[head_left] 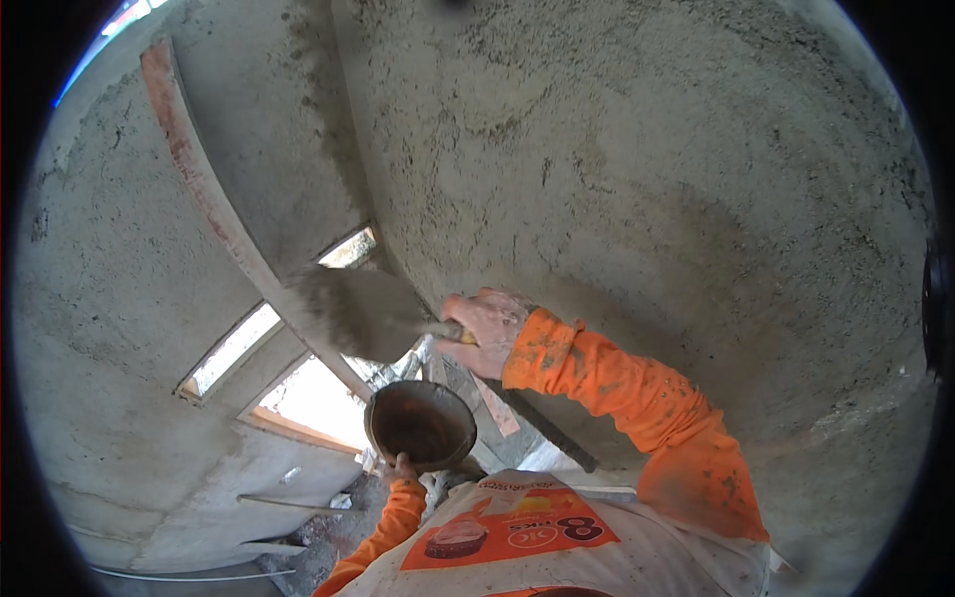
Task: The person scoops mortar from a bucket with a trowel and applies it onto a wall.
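My right hand (489,326) is closed round the handle of a trowel (393,323), in front of the grey plastered wall (597,169). Wet grey mortar (328,297) shows at the blade's far-left side, smeared by motion. Whether that mortar touches the wall there, I cannot tell. Lower down, my left hand (403,470) grips the rim of a round, dark bowl (423,423), which is tilted so that its brown inside shows. Most of the left hand's fingers are hidden by the bowl. Both forearms wear orange sleeves marked with mortar.
A long reddish board (194,164) runs down the left wall. Bright narrow openings (234,348) and a larger window opening (316,403) lie below it. A dark strip of wood (547,433) leans under my right arm. Sticks (298,505) and rubble are at the lower left.
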Available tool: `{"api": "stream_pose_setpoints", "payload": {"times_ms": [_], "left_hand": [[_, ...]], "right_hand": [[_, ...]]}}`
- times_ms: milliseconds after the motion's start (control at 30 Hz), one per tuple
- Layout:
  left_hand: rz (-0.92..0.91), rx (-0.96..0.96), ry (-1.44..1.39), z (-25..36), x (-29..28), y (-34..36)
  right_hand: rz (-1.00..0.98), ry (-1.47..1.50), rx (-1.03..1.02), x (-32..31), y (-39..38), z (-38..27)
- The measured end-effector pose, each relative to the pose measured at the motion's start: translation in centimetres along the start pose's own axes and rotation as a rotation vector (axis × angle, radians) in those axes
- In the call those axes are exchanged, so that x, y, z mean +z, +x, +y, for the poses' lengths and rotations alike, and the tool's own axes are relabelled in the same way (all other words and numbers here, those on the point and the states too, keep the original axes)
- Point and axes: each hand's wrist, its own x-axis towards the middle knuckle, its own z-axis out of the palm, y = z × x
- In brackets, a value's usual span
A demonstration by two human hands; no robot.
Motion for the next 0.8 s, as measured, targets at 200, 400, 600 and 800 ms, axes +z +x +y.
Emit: {"api": "stream_pose_setpoints", "payload": {"times_ms": [200, 400, 600, 800], "left_hand": [[0.138, -0.054, -0.074, -2.8, -0.6, 0.0], [0.066, -0.049, 0.015, 1.3, -3.6, -2.7], [0.062, 0.003, -0.156, -2.7, -4.4, -0.3], [0.031, -0.146, 0.005, 2.3, -4.5, -2.3]], "right_hand": [[-0.236, 0.294, -0.493, -8.6, 1.1, -5.1], [0.361, 0.842, 0.281, -11.3, 1.7, 4.4], [1.153, 0.888, 0.113, -6.7, -7.3, 5.5], [0.280, 0.433, 0.626, 2.5, -9.6, 7.8]]}}
